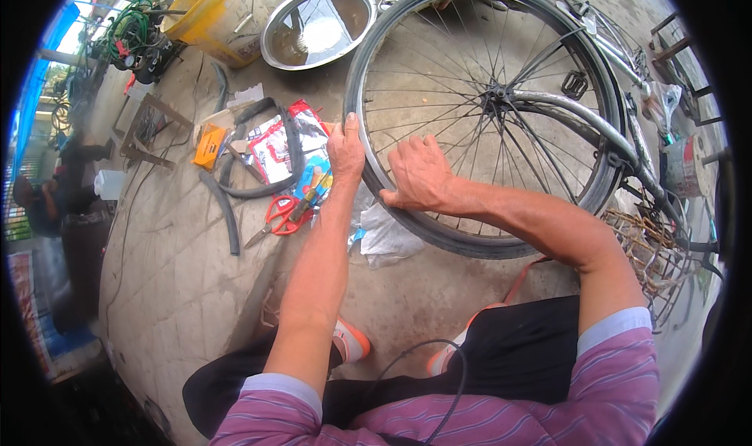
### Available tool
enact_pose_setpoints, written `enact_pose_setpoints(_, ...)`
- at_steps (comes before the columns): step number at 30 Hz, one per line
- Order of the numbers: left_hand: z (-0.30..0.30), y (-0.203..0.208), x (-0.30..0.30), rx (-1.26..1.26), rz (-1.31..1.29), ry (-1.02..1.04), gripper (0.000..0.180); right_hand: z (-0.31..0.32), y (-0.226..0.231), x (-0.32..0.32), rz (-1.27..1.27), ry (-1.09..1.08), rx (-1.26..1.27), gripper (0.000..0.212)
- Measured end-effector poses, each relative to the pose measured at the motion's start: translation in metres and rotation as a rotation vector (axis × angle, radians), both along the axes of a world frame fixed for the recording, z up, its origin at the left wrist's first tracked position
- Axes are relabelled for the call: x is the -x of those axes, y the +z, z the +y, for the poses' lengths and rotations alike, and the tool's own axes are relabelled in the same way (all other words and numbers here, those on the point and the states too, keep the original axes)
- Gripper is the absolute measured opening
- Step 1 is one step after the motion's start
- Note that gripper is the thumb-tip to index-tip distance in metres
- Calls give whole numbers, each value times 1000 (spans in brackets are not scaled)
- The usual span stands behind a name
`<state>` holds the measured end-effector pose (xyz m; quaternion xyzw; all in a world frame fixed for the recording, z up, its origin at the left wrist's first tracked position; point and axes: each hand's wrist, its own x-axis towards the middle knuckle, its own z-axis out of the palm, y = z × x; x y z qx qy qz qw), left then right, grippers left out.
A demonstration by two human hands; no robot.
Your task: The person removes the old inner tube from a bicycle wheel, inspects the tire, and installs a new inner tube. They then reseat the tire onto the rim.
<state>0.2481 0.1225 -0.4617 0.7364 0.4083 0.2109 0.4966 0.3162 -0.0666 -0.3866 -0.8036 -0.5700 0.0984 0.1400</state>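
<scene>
A spoked bicycle wheel (496, 99) with a black tyre (478, 244) fills the upper right, still joined to a silver bicycle frame (619, 132). At the wheel's left side my left hand (345, 152) grips the tyre, thumb pointing up along its edge. Lower down, my right hand (421, 175) is closed over the rim and tyre, its fingers curled on the spoke side and its thumb on the tyre's outer face. Red-handled scissors (286, 215) lie on the ground left of my left forearm. Beside them is a looped black rubber tube (296, 160).
A metal basin of water (319, 27) and a yellow bucket (215, 19) stand at the back. An orange box (209, 146), plastic packets (270, 148) and a rubber strip (225, 215) lie left. A wire basket (646, 254) sits right. Another person's shoe (389, 1) shows behind the wheel.
</scene>
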Motion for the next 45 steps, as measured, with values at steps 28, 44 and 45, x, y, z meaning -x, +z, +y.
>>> enact_pose_setpoints(28,7,-7,-4,23,-23,53,69,-55,21,24,13,342,-269,41)
enact_pose_setpoints(44,-53,-8,30,-37,23,179,63,10,2,2,20,162,-140,41)
enact_pose_setpoints(45,-41,-5,24,-98,7,179,64,11,8,6,12,167,-92,42)
